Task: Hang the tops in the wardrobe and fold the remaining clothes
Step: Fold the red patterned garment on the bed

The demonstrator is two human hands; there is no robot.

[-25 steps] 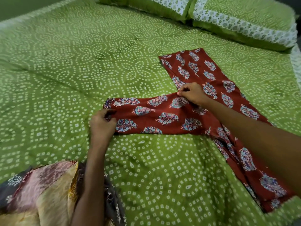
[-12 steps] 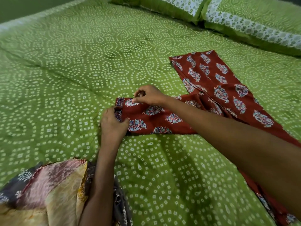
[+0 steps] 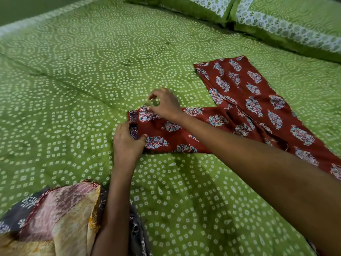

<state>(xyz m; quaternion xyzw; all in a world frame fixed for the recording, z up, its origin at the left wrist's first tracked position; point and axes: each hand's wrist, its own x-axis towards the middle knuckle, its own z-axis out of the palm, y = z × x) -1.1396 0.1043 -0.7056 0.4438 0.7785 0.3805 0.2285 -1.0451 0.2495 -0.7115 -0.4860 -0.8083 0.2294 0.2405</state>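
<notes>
Red printed trousers (image 3: 245,115) lie on a green bedspread (image 3: 73,74) at centre right of the frame, one leg folded across toward the centre. The left hand (image 3: 128,142) pinches the near corner of the folded leg's end, thumb on top of the cloth. The right hand (image 3: 164,103) hovers at the far corner of that end, fingers curled, fingertips touching the fabric edge (whether it truly grips cannot be told through the blur). Two green pillows (image 3: 276,21) with white patterned bands sit at upper right. A heap of multicoloured cloth (image 3: 55,215) fills the lower left, beside the left forearm.
</notes>
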